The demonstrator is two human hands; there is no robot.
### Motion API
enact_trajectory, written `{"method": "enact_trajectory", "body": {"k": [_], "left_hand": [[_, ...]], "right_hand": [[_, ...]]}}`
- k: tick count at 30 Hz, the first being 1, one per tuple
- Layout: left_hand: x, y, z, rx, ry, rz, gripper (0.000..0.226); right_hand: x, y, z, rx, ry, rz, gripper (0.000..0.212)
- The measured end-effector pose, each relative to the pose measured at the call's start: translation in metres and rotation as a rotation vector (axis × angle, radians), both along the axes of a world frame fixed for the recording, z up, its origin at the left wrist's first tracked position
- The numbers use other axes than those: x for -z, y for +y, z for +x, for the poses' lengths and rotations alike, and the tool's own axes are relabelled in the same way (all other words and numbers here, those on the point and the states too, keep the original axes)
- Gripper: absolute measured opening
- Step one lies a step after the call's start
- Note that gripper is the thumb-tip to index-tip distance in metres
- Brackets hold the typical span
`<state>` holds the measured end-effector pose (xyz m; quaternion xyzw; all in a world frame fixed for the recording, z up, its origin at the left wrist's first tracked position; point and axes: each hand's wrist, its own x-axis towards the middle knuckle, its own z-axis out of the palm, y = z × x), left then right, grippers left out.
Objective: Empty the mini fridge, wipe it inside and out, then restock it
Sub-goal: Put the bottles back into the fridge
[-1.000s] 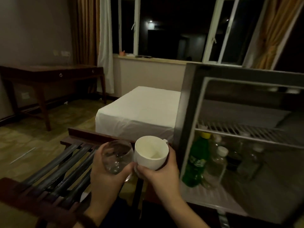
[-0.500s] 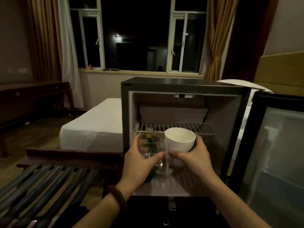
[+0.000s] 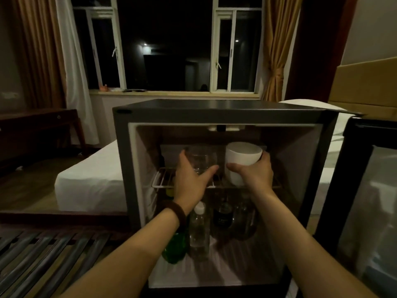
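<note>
Fridge (image 3: 223,111) restock underway: L hand (image 3: 190,176) gripping glass (image 3: 200,158), R hand (image 3: 255,172) gripping white cup (image 3: 242,157), both now up at wire shelf (image 3: 163,181), a sec ago outside.

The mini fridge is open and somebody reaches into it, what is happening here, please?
A person is restocking the open mini fridge. The left hand holds a clear glass and the right hand holds a white cup, both at the wire shelf in the upper part. Below the shelf stand a green bottle, a clear water bottle and some darker bottles that are hard to make out.
</note>
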<state>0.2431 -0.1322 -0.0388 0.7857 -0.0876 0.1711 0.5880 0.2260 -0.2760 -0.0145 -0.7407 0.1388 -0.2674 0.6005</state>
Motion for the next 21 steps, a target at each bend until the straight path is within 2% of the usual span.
{"method": "enact_trajectory", "body": {"k": [5,10,16,18,21], "left_hand": [[0.002,-0.004,0.033,-0.038,0.014,0.002,0.085],[0.005,-0.003,0.043,-0.066,0.03,-0.01,0.091],[-0.003,-0.004,0.019,-0.067,0.051,0.004,0.104],[-0.004,-0.005,-0.003,-0.089,0.044,0.026,0.101],[0.003,-0.01,-0.042,-0.084,0.053,0.011,0.095]], "right_hand": [[0.008,0.0,0.026,0.012,0.033,-0.036,0.092],[0.015,0.002,0.033,0.007,0.016,-0.127,0.094],[0.014,0.001,0.009,0.0,-0.02,-0.139,0.1],[0.01,0.002,-0.017,0.007,-0.038,-0.171,0.097],[0.01,0.006,-0.075,-0.036,-0.136,-0.299,0.079]]}}
